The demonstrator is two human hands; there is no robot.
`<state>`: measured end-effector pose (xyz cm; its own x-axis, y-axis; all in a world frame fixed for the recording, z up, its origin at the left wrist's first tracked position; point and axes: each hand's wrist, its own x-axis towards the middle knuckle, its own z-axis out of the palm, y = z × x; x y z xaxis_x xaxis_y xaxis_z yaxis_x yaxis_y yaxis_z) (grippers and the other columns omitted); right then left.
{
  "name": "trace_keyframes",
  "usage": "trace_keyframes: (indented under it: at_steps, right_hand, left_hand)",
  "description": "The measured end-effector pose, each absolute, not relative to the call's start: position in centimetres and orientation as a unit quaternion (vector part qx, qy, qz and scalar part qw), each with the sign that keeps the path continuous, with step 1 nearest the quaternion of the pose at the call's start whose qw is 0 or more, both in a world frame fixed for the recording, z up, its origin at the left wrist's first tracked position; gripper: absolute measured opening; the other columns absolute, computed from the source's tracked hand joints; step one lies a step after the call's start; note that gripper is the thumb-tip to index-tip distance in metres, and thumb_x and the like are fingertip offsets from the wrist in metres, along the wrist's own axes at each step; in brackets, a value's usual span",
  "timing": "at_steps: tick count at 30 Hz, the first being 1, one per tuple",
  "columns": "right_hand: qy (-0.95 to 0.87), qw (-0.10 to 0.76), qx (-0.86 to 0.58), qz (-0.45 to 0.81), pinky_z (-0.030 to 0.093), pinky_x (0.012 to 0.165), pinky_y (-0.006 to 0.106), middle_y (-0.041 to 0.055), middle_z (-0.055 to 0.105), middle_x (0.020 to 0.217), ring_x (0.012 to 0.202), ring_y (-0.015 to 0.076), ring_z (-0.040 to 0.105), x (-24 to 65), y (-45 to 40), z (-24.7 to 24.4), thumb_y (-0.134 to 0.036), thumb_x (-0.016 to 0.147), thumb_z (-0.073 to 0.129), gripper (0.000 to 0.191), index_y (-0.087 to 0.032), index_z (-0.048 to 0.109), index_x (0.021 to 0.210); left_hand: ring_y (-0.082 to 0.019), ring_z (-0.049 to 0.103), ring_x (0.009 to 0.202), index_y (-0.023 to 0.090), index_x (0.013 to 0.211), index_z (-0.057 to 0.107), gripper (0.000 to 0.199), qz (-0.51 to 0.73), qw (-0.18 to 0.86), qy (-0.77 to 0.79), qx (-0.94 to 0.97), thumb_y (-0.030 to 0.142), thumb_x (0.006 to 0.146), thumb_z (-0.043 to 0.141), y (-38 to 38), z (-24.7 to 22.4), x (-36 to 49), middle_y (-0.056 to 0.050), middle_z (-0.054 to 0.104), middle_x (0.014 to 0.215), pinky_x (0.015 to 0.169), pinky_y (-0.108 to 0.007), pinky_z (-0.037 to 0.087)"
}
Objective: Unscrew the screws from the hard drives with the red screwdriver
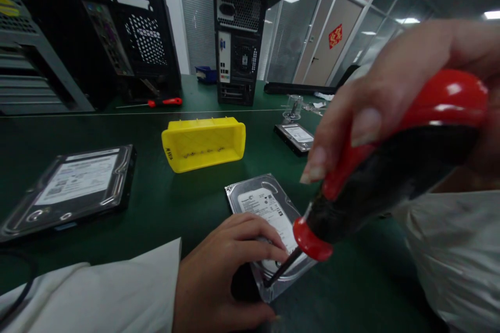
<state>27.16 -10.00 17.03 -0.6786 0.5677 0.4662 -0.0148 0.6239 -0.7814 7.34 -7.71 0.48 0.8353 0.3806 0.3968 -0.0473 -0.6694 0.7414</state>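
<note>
A silver hard drive [269,203] with a white label lies on the green table in front of me. My left hand [230,265] grips its near left end, fingers on the top and thumb low by the near edge. In my right hand [390,93] is a screwdriver [390,182] with a thick red and black handle, held tilted. Its dark shaft slants down to the drive's near corner, with the tip at or very close to the corner. Whether a screw sits under the tip I cannot make out.
A yellow bin [203,145] with small dark screws stands beyond the drive. Other hard drives lie left [74,182] and back right [296,138]. Behind are a red-handled screwdriver [166,102], a computer tower [238,47], opened cases [144,36] and a clear cup [292,107].
</note>
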Motion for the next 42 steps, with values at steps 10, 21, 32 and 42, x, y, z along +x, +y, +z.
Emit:
trace_keyframes:
  at_steps: [10, 21, 32, 42]
  right_hand:
    - [-0.825, 0.402, -0.256, 0.305, 0.051, 0.058, 0.032, 0.0031, 0.058, 0.072, 0.064, 0.0154, 0.056, 26.3, -8.0, 15.5, -0.06, 0.08, 0.037, 0.048, -0.018, 0.054, 0.067]
    - [-0.724, 0.435, -0.25, 0.473, 0.052, 0.056, 0.029, -0.004, 0.049, 0.068, 0.063, 0.0113, 0.06, 24.9, -8.9, 13.7, -0.05, 0.088, 0.027, 0.044, -0.016, 0.049, 0.071]
    - [-0.75, 0.476, -0.142, 0.436, 0.053, 0.055, 0.027, -0.0029, 0.053, 0.059, 0.058, 0.0112, 0.057, 24.9, -8.0, 13.9, -0.053, 0.085, 0.026, 0.047, -0.019, 0.058, 0.078]
    - [-0.735, 0.474, -0.158, 0.459, 0.047, 0.041, 0.025, -0.0028, 0.053, 0.056, 0.052, 0.0147, 0.058, 23.7, -9.0, 15.0, -0.054, 0.084, 0.03, 0.042, -0.021, 0.056, 0.083]
  left_hand:
    - [-0.022, 0.051, 0.107, 0.021, 0.104, 0.06, 0.046, 0.256, 0.398, 0.117, 0.873, 0.017, 0.062, 0.078, -7.9, 0.7, 7.4, -0.004, 0.059, 0.114, 0.095, -0.031, 0.038]
    - [-0.022, 0.052, 0.107, 0.017, 0.103, 0.06, 0.045, 0.272, 0.373, 0.102, 0.881, 0.02, 0.063, 0.079, -8.0, 0.7, 7.4, -0.006, 0.059, 0.115, 0.094, -0.029, 0.038]
    - [-0.021, 0.052, 0.106, 0.019, 0.105, 0.06, 0.047, 0.267, 0.388, 0.102, 0.876, 0.018, 0.062, 0.079, -7.9, 0.5, 7.4, -0.004, 0.059, 0.112, 0.093, -0.03, 0.039]
    - [-0.018, 0.054, 0.102, 0.02, 0.104, 0.058, 0.05, 0.298, 0.384, 0.078, 0.87, 0.016, 0.06, 0.081, -7.8, 0.4, 7.5, -0.001, 0.06, 0.108, 0.089, -0.026, 0.039]
